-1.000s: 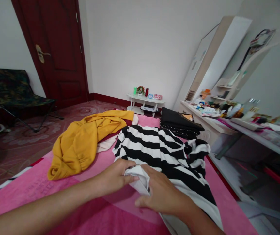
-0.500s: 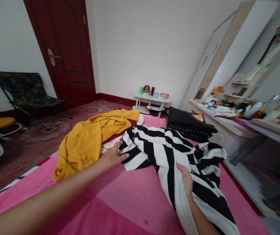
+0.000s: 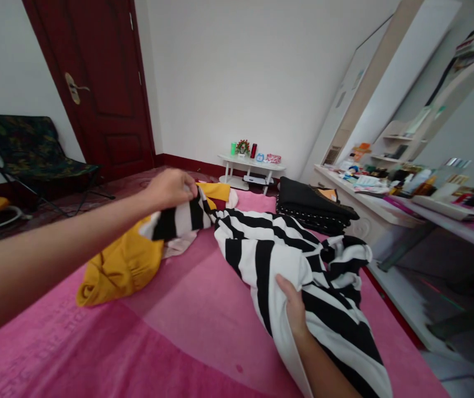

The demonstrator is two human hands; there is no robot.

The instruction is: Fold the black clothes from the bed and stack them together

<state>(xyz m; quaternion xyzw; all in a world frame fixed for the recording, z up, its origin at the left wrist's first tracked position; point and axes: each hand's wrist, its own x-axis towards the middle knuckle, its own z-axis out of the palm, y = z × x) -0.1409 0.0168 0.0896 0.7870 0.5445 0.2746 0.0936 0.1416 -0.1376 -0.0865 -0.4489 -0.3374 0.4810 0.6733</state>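
A black-and-white striped garment (image 3: 276, 251) lies spread and rumpled over the pink bed cover (image 3: 195, 309). My left hand (image 3: 173, 188) is closed on a striped sleeve-like part of it, lifted to the left above a yellow garment (image 3: 125, 265). My right hand (image 3: 294, 304) grips the near part of the striped garment, thumb on top, its other fingers hidden in the cloth. The yellow garment lies bunched at the left, partly covered by the raised striped cloth. Beside it shows some pale pink fabric (image 3: 179, 243).
A stack of folded black clothes (image 3: 311, 202) sits at the bed's far right. Beyond the bed stands a small white table (image 3: 241, 164) with small items. A cluttered dressing table (image 3: 386, 204) is at the right, a camouflage folding chair (image 3: 25, 149) and a dark red door (image 3: 100, 83) at the left.
My left hand has taken hold of the striped garment's end and pulled it up and left over the yellow one. My right hand keeps its place on the cloth. The view has shifted slightly.
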